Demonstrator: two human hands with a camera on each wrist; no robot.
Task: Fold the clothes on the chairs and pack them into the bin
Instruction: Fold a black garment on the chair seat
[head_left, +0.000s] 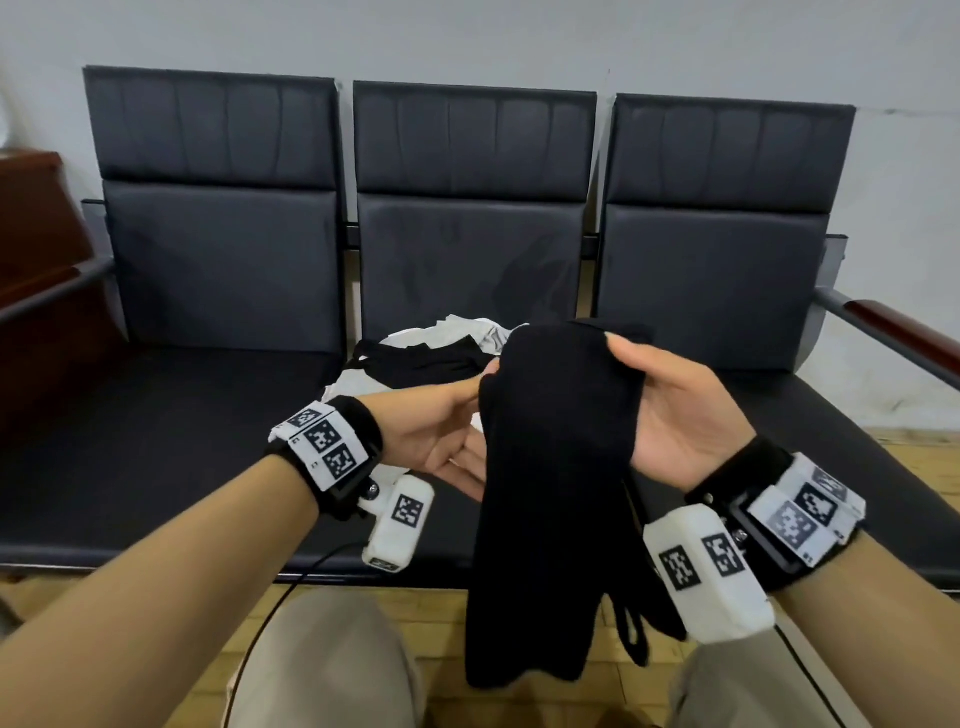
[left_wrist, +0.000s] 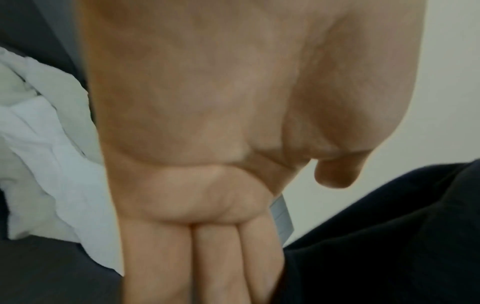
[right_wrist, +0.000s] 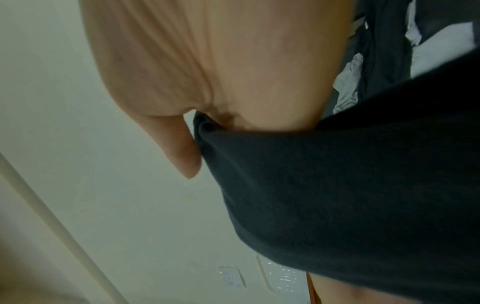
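A long black garment (head_left: 550, 467) hangs in front of me over the middle seat, its lower end dangling past the seat edge. My right hand (head_left: 675, 410) grips its upper part, thumb on top and cloth across the palm; in the right wrist view the thumb (right_wrist: 182, 148) presses against the dark cloth (right_wrist: 350, 195). My left hand (head_left: 447, 431) reaches to the garment's left edge with straight fingers (left_wrist: 207, 257) and touches the dark cloth (left_wrist: 389, 236). A pile of white and black clothes (head_left: 431, 353) lies on the middle seat behind my hands.
Three joined dark padded chairs (head_left: 208, 415) stand against a pale wall, with an armrest (head_left: 883, 327) at the right end. A brown wooden cabinet (head_left: 31, 260) is at far left. My beige-trousered knees (head_left: 332, 665) are below, over a wooden floor. No bin shows.
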